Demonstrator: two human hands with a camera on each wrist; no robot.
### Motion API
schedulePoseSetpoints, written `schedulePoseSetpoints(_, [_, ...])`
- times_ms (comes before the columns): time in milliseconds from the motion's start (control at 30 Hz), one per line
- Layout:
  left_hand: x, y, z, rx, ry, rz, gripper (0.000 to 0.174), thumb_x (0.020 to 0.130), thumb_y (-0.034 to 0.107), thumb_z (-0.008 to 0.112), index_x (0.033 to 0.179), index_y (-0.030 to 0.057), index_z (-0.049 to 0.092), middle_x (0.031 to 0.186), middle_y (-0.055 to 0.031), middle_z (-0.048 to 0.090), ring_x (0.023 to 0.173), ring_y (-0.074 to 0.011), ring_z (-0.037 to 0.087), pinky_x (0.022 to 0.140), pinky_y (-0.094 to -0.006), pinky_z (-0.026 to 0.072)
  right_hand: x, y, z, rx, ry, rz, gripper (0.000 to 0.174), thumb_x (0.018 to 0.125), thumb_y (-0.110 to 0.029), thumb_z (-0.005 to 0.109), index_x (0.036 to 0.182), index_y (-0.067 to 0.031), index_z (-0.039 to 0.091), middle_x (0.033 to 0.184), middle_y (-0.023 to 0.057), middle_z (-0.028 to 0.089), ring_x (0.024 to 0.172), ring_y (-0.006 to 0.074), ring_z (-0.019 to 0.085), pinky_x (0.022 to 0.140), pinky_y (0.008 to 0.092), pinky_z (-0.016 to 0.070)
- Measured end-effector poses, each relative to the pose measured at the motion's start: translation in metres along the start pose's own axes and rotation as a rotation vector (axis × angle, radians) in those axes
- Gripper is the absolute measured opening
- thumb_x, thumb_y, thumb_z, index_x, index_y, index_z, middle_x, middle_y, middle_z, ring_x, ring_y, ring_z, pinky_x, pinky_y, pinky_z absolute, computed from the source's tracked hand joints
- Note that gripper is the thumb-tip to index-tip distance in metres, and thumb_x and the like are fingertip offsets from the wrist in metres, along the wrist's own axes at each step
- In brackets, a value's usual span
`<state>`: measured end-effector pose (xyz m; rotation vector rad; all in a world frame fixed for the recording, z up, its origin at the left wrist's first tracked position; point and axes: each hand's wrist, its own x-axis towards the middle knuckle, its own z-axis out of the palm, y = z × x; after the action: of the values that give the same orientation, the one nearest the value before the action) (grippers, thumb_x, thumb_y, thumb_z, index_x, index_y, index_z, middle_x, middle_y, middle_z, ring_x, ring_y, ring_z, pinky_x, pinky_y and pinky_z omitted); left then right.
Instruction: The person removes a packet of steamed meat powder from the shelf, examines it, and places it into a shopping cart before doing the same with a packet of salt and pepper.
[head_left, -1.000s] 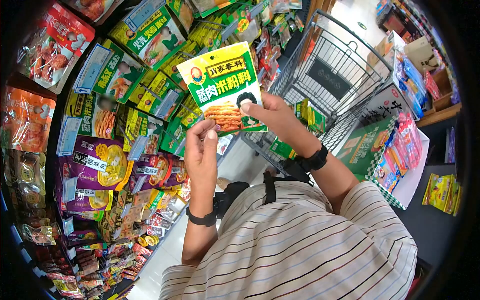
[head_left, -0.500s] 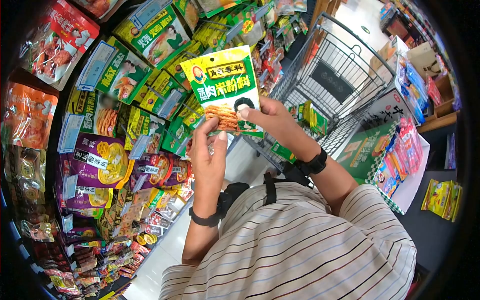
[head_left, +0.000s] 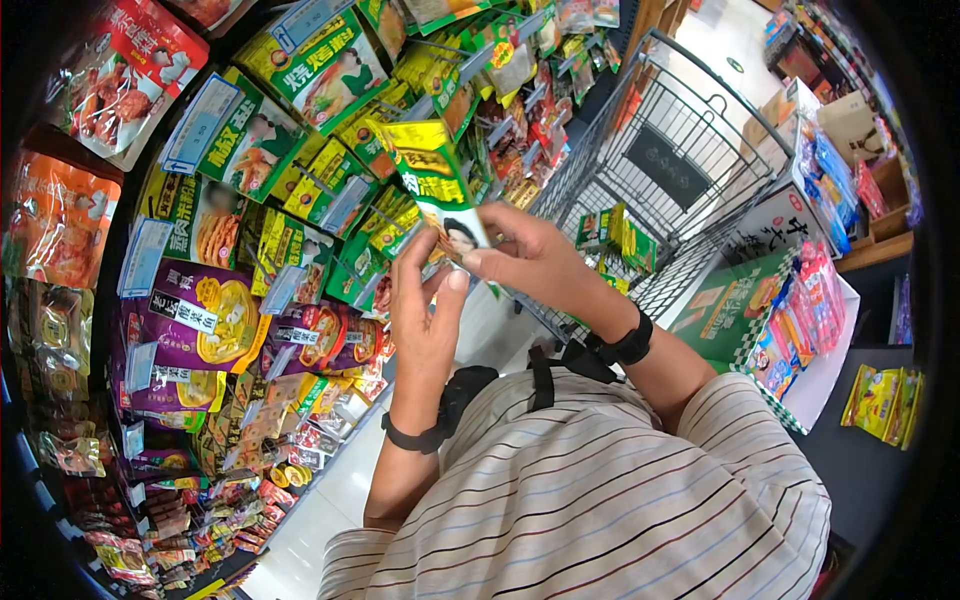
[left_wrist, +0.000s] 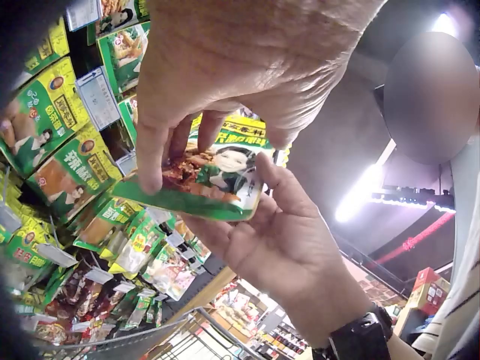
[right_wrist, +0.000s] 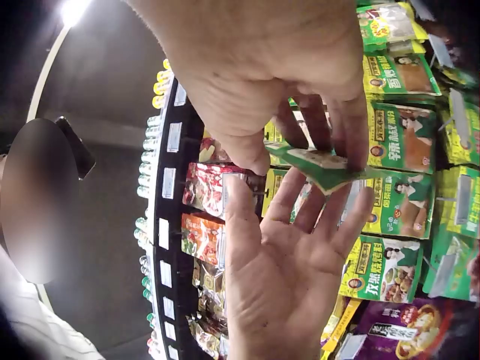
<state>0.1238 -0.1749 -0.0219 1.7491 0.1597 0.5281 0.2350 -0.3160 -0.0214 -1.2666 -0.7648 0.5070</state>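
A green and yellow seasoning packet with Chinese lettering and a food picture is tilted in front of me in the head view. My right hand pinches its lower right part between thumb and fingers. Close at the lower left edge is my left hand, with loosely bent fingers touching the packet. From the left wrist, the packet lies flat between both hands, its front showing meat and a portrait. The right wrist view catches the packet nearly edge-on, with the left palm facing up and its thumb apart from it.
Hanging seasoning packets fill the rack at left, with price tags and purple bags lower down. A wire shopping cart at the upper right holds green packets. Beside it stands a box of pink-wrapped goods.
The packet has turned from facing me nearly flat to a slanted, narrower view, and sits slightly lower. My left hand has shifted a little right; the right hand still grips the packet.
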Motion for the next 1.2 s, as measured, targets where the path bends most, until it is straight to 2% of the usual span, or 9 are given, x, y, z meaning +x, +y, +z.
schedulePoseSetpoints(67, [-0.003,0.006,0.001,-0.085,-0.011,0.004,0.052,0.098,0.025,0.061,0.14,-0.0012,0.045,0.142,-0.0153,0.045,0.127,-0.0247,0.05,0.105,-0.0379,0.0441,-0.003,-0.004,0.004,-0.158,-0.012,-0.091,0.047,0.088,-0.016,0.072,0.131,-0.0025,0.057,0.123,0.0133,0.056,0.111,0.0221,0.061,0.087,0.0346,0.0554])
schedulePoseSetpoints(300, [-0.005,0.004,-0.008,-0.21,0.16,-0.136,0.044,0.103,0.027,0.054,0.136,-0.0014,0.049,0.13,-0.0099,0.057,0.116,-0.0182,0.054,0.102,-0.0353,0.0417,-0.01,-0.013,0.018,-0.372,-0.105,-0.172,0.043,0.093,-0.016,0.064,0.134,-0.003,0.057,0.132,0.0143,0.052,0.122,0.0235,0.053,0.094,0.0341,0.0515])
schedulePoseSetpoints(500, [-0.005,-0.003,-0.027,-0.563,0.291,-0.26,0.037,0.104,0.027,0.054,0.131,0.0009,0.056,0.123,-0.0066,0.062,0.109,-0.0148,0.06,0.096,-0.0315,0.0476,-0.005,-0.021,0.009,-0.222,0.04,0.007,0.029,0.097,-0.015,0.062,0.122,-0.0008,0.061,0.113,0.0063,0.062,0.109,0.0144,0.059,0.088,0.0283,0.0505])
schedulePoseSetpoints(533, [-0.005,0.001,-0.03,-0.582,0.289,-0.259,0.037,0.104,0.027,0.054,0.13,0.001,0.056,0.123,-0.0066,0.063,0.109,-0.0149,0.061,0.095,-0.0315,0.0486,-0.001,-0.019,0.007,-0.158,0.152,-0.004,0.027,0.092,-0.012,0.064,0.115,0.0003,0.061,0.104,0.007,0.066,0.094,0.0136,0.064,0.082,0.0287,0.0517])
schedulePoseSetpoints(633, [-0.007,0.004,-0.037,-0.647,0.278,-0.277,0.035,0.103,0.024,0.054,0.129,0.0014,0.056,0.122,-0.0068,0.063,0.107,-0.0154,0.063,0.092,-0.0318,0.052,0.012,-0.016,-0.006,-0.123,0.192,-0.065,0.028,0.093,-0.013,0.065,0.116,0.0015,0.059,0.102,0.0074,0.065,0.091,0.0104,0.062,0.079,0.0275,0.0512])
schedulePoseSetpoints(767, [-0.007,0.001,-0.039,-0.673,0.225,-0.263,0.035,0.103,0.019,0.054,0.133,0.001,0.053,0.124,-0.0072,0.063,0.107,-0.0163,0.063,0.095,-0.0323,0.05,0.012,-0.01,0.001,0.081,-0.045,0.181,0.033,0.095,-0.019,0.067,0.119,0.0005,0.057,0.099,0.0035,0.064,0.084,0.0066,0.059,0.077,0.0231,0.0495])
schedulePoseSetpoints(933, [-0.01,0.005,-0.04,-0.647,0.193,-0.258,0.035,0.102,0.018,0.054,0.133,0.0011,0.052,0.124,-0.007,0.064,0.111,-0.0144,0.06,0.097,-0.031,0.0473,0.011,-0.02,0.028,0.203,-0.076,0.144,0.035,0.096,-0.01,0.063,0.128,0.0013,0.054,0.116,0.0044,0.066,0.101,0.0073,0.062,0.087,0.0263,0.0519])
schedulePoseSetpoints(1067, [-0.01,0.0,-0.051,-0.306,0.227,-0.281,0.038,0.102,0.017,0.055,0.133,-0.0021,0.047,0.125,-0.0115,0.061,0.115,-0.0177,0.058,0.1,-0.0322,0.0455,0.013,-0.025,0.038,0.207,-0.014,0.103,0.033,0.095,-0.007,0.06,0.127,0.0016,0.054,0.114,0.0032,0.065,0.098,0.0064,0.061,0.086,0.0253,0.051])
schedulePoseSetpoints(1200, [-0.014,0.006,-0.062,-0.058,0.341,-0.057,0.047,0.099,0.017,0.06,0.134,-0.0066,0.042,0.131,-0.0203,0.053,0.117,-0.0255,0.057,0.099,-0.0361,0.0467,0.018,-0.019,0.046,0.055,0.062,-0.009,0.025,0.092,-0.007,0.061,0.116,0.0005,0.059,0.104,0.0031,0.064,0.088,0.007,0.06,0.077,0.0268,0.0502])
